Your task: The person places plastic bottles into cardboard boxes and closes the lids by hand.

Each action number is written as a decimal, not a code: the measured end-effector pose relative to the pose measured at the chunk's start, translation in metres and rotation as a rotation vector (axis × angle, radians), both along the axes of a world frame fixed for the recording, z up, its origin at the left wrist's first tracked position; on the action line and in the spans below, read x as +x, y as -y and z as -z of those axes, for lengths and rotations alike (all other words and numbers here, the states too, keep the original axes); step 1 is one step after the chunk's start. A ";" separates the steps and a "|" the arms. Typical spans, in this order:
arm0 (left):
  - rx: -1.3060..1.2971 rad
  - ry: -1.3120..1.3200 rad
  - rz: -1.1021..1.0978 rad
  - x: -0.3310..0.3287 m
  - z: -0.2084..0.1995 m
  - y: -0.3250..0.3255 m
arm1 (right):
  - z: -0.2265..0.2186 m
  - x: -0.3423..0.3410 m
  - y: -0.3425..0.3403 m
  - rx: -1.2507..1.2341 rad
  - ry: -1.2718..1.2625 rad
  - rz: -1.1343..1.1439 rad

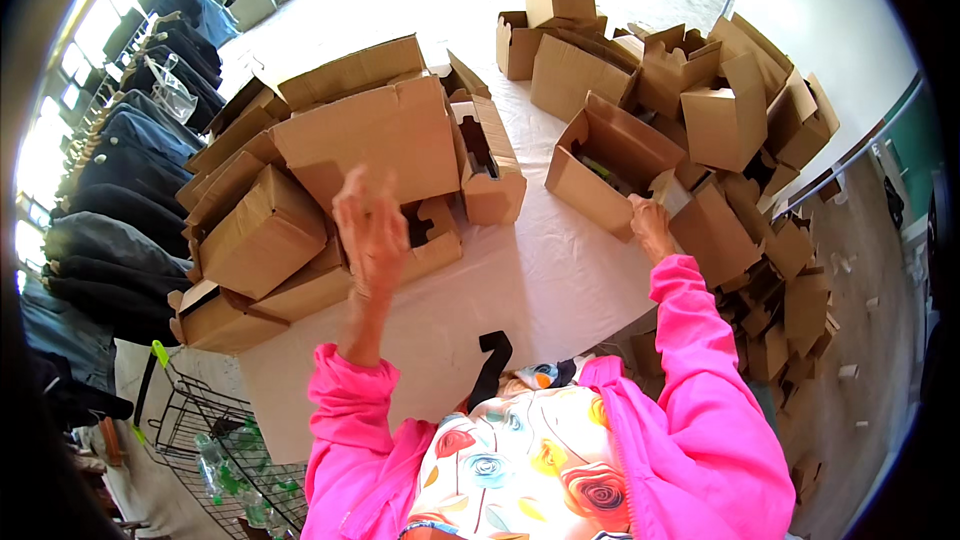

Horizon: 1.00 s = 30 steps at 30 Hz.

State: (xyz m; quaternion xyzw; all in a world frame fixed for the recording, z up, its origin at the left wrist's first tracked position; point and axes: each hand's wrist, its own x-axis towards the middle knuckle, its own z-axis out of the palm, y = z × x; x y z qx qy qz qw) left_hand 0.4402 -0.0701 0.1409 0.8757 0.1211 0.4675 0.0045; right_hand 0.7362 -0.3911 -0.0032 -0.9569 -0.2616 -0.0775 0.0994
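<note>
My left hand (372,230) is raised in front of a large cardboard box (370,145) on the left pile. Its fingers point up and look apart, somewhat blurred by motion, with nothing seen in them. Whether it touches the box I cannot tell. My right hand (652,227) grips the near right edge of an open cardboard box (590,190), its fingers closed on the rim. That box is tilted with its opening upward, and something small and dark lies inside, too shaded to name.
Several more boxes (260,230) crowd the left of the pale-covered table (540,290). A heap of open boxes (725,120) fills the right and spills to the floor. Hanging clothes (130,160) line the far left. A wire cart (215,430) with plastic bottles stands at lower left.
</note>
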 end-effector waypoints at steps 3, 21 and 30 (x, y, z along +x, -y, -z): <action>-0.127 -0.009 0.304 -0.007 0.013 0.045 | -0.005 -0.006 -0.005 -0.042 -0.018 -0.057; -1.273 -0.638 0.716 -0.046 0.141 0.117 | -0.024 -0.146 -0.025 0.056 -0.152 -0.094; -1.499 -0.223 0.167 -0.247 0.165 0.081 | -0.040 -0.185 -0.027 -0.270 -0.119 -0.390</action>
